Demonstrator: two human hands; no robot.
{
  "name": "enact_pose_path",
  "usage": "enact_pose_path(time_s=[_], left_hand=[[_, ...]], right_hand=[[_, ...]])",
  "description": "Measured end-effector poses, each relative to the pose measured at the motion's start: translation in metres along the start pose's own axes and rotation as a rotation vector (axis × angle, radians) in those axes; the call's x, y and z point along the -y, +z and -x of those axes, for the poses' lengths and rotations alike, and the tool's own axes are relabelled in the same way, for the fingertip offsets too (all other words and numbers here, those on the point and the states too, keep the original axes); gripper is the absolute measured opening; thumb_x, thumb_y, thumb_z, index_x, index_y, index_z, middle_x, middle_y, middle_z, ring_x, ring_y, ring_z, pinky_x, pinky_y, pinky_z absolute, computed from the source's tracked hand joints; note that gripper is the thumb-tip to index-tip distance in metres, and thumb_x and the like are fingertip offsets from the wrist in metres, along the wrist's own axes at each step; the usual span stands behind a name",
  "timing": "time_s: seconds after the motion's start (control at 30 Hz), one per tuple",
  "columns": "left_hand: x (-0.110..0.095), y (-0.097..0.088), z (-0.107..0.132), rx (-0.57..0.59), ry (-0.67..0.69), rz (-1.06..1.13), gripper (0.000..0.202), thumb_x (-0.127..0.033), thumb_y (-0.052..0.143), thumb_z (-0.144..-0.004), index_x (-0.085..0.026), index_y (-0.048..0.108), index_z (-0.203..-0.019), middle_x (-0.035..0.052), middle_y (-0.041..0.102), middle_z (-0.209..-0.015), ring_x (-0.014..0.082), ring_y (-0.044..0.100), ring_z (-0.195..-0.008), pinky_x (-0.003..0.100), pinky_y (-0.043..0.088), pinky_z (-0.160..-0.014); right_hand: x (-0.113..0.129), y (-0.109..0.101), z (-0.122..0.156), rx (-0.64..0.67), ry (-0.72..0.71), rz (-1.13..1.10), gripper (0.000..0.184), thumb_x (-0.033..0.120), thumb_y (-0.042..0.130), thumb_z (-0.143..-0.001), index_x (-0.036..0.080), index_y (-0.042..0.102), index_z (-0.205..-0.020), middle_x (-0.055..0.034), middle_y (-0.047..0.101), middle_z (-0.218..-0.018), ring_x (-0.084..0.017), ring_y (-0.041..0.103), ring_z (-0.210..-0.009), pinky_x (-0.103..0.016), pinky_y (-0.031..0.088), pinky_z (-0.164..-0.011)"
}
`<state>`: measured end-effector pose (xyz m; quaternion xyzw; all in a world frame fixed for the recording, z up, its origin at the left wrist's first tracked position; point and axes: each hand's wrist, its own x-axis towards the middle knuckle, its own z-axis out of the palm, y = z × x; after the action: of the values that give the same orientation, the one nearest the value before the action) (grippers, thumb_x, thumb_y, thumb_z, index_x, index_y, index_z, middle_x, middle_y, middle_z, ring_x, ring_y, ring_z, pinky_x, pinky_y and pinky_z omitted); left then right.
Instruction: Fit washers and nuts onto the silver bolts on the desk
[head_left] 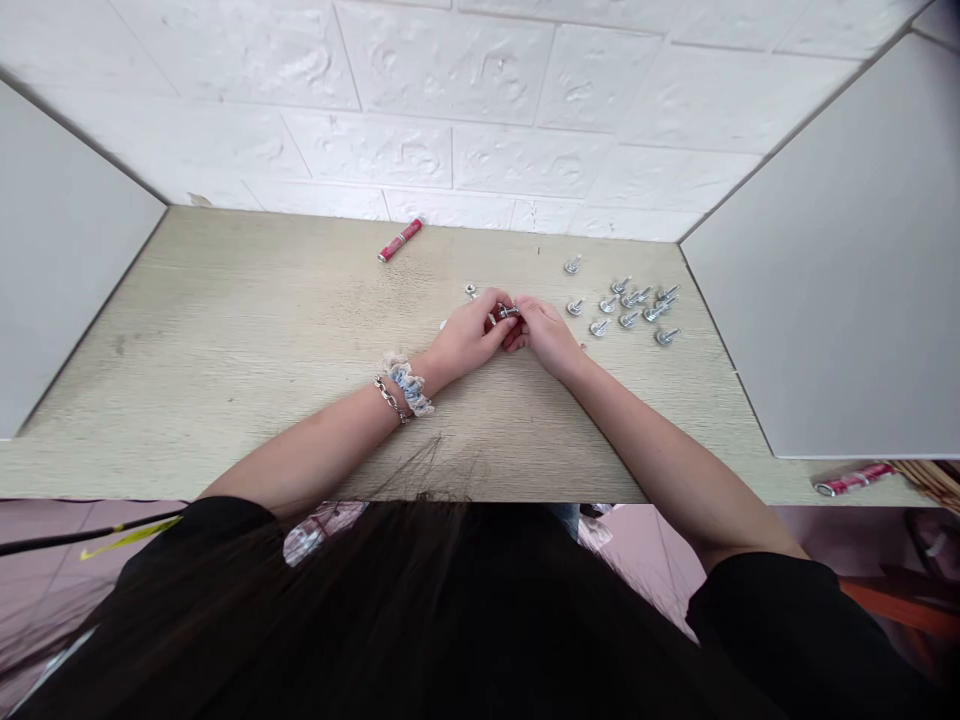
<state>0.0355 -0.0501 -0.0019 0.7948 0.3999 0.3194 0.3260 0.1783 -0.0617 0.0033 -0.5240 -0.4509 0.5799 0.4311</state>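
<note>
Both hands meet over the middle of the table, pinching one small metal bolt [508, 311] with what look like washers or a nut on it. My left hand [474, 333] is closed around its left end, a bracelet and a lacy scrunchie at the wrist. From the right, the fingertips of my right hand [550, 334] close on the other end. Just behind my left hand lies a metal nut [470, 290]. Part of a pale thing [443, 324] peeks out beside the left hand, too covered to name. Fingers hide much of the bolt.
Several bolts with washers [630, 319] lie scattered to the right of my hands. A red tube [401, 240] rests near the white brick-pattern wall [495, 160]. Grey panels [847, 260] flank the wooden table [247, 330]. Another red tube [855, 479] lies at the right front edge.
</note>
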Motion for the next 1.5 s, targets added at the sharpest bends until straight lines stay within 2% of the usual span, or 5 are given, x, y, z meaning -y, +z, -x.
enact_pose_path(time_s=[0.3,0.6,1.1,1.5], left_hand=[[-0.0077,-0.0036,-0.0002,0.035,-0.047,-0.034,0.012,-0.020,0.048,-0.084,-0.018,0.053,-0.095,-0.0018,0.060,-0.071,0.0101,0.053,-0.062,0.025,0.041,-0.062],[-0.0056,-0.0018,-0.0014,0.047,-0.029,-0.026,0.008,-0.019,0.045,-0.084,-0.018,0.050,-0.091,-0.0007,0.059,-0.070,0.0106,0.051,-0.062,0.026,0.038,-0.059],[-0.0056,-0.0015,-0.0014,0.072,-0.009,-0.019,0.009,-0.018,0.046,-0.083,-0.018,0.049,-0.091,0.0016,0.059,-0.076,0.0136,0.052,-0.067,0.028,0.037,-0.061],[-0.0074,-0.0032,-0.0012,0.083,-0.006,-0.031,0.008,-0.018,0.045,-0.083,-0.017,0.049,-0.089,0.0028,0.060,-0.079,0.0146,0.053,-0.070,0.028,0.038,-0.063]], right_hand=[[-0.0006,0.0001,0.0044,-0.009,-0.072,0.129,0.026,0.037,0.055,-0.087,0.017,0.052,-0.070,0.0025,0.054,-0.061,-0.007,0.053,-0.053,-0.018,0.048,-0.050],[0.0007,0.0003,0.0063,-0.001,-0.097,0.196,0.019,0.024,0.050,-0.087,0.017,0.051,-0.070,0.0028,0.055,-0.062,-0.007,0.053,-0.055,-0.018,0.047,-0.052],[0.0017,0.0014,0.0069,-0.036,-0.066,0.214,0.017,0.021,0.050,-0.085,0.017,0.052,-0.068,0.0038,0.054,-0.059,-0.006,0.053,-0.053,-0.019,0.046,-0.052],[-0.0023,-0.0007,0.0056,-0.028,-0.087,0.233,0.017,0.027,0.052,-0.083,0.017,0.052,-0.070,0.0030,0.055,-0.062,-0.006,0.053,-0.055,-0.018,0.047,-0.053]])
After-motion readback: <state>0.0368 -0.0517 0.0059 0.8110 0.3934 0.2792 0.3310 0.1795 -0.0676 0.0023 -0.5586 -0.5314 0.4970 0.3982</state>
